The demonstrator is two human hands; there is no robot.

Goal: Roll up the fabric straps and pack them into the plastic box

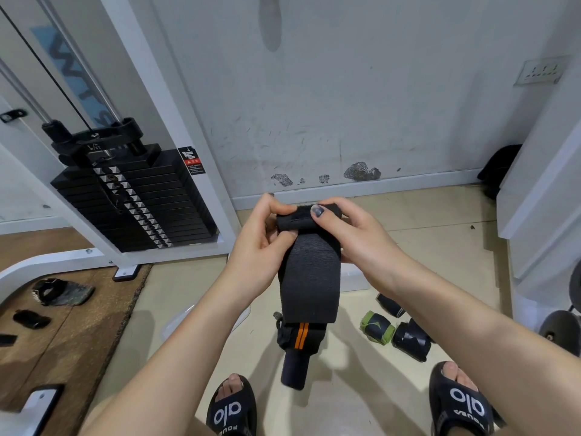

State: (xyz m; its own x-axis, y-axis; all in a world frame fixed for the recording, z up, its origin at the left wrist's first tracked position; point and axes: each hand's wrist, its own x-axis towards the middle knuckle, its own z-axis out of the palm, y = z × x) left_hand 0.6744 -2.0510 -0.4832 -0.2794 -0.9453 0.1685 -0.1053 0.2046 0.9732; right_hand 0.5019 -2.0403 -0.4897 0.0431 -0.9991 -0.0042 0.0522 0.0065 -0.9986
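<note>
A wide black fabric strap (309, 287) hangs down in front of me, its lower end marked with two orange stripes. Its top end is folded over into the start of a roll. My left hand (259, 243) pinches the left side of that folded end. My right hand (349, 234) grips the right side, thumb pressed on top. A clear plastic box (356, 280) sits on the floor behind the strap, mostly hidden by my hands. A clear lid (179, 320) lies to its left. Rolled straps lie on the floor at right: a green one (377, 327) and black ones (412, 338).
A white weight machine with a black plate stack (135, 196) stands at left against the wall. Black pads (61, 291) lie on the brown mat at left. A white cabinet (540, 196) stands at right. My feet in black slides (231, 410) are at the bottom.
</note>
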